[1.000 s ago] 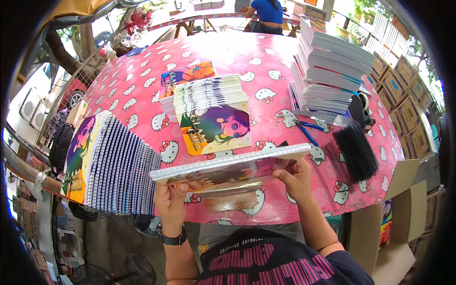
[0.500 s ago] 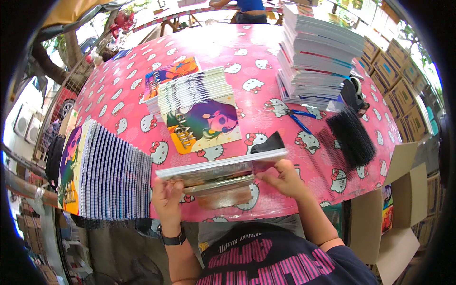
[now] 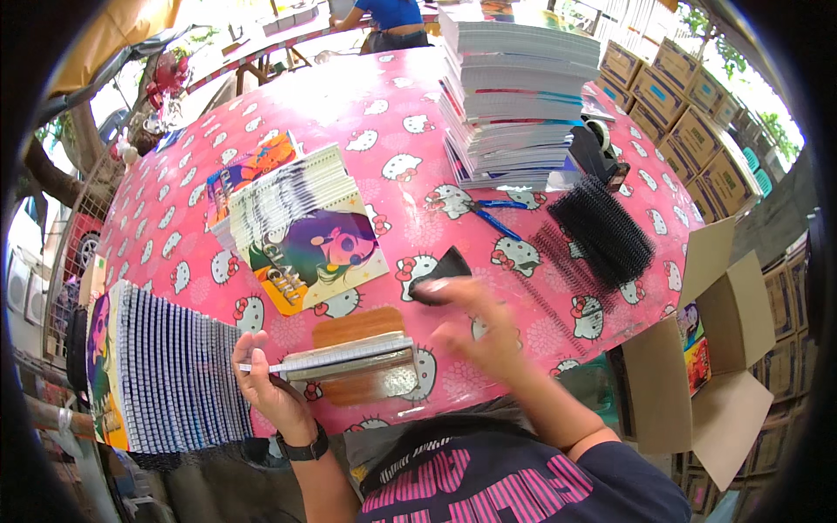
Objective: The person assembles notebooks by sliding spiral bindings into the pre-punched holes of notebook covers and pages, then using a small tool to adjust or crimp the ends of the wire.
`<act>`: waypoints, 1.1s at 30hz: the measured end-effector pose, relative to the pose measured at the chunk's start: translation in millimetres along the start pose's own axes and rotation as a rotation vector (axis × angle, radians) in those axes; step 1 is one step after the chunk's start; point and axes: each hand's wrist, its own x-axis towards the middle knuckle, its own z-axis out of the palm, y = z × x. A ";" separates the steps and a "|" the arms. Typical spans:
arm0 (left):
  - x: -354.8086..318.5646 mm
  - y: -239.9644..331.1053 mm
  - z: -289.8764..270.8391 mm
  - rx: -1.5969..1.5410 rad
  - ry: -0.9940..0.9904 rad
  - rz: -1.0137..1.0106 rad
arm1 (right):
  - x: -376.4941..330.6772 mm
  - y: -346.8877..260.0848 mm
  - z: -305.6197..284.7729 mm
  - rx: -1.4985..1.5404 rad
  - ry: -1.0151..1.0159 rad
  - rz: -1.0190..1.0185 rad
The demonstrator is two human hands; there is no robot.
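My left hand (image 3: 270, 388), with a dark watch on its wrist, grips the left end of a notebook (image 3: 349, 349) seen edge-on. The notebook stands against a shiny metal block (image 3: 370, 379) on a brown wooden board (image 3: 357, 327). My right hand (image 3: 484, 331), slightly blurred, is off the notebook, its thumb and fingers apart. Its fingertips reach over a small black folded piece (image 3: 445, 272), whose kind I cannot make out. Left of my left hand leans a fanned row of spiral-bound notebooks (image 3: 174, 366). Ahead lies a pile of notebooks with illustrated covers (image 3: 323, 248).
Blue-handled pliers (image 3: 497, 220) lie beside a bundle of black spiral coils (image 3: 602, 231). A tall paper stack (image 3: 523, 96) and a black tape dispenser (image 3: 600, 152) stand farther back. An open carton (image 3: 658, 383) is at the right edge. A person (image 3: 392, 22) works beyond the table.
My right hand has let go of the notebook and moved to the black piece. My left hand keeps the notebook, now lower against the metal block. The view has shifted right.
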 end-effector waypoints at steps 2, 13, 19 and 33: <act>-1.5 -8.5 -13.3 -0.009 -0.007 -0.028 | -4.4 35.0 -43.3 -0.098 0.117 0.376; -17.1 13.5 33.0 0.932 -0.060 0.933 | -12.6 4.4 -56.5 0.008 -0.174 0.544; -51.8 17.7 56.5 0.904 -0.714 0.705 | 11.2 -24.7 -34.8 -0.017 -0.382 0.132; -51.0 15.9 55.0 0.773 -0.664 0.690 | 22.7 -17.4 -35.0 -0.091 -0.470 -0.121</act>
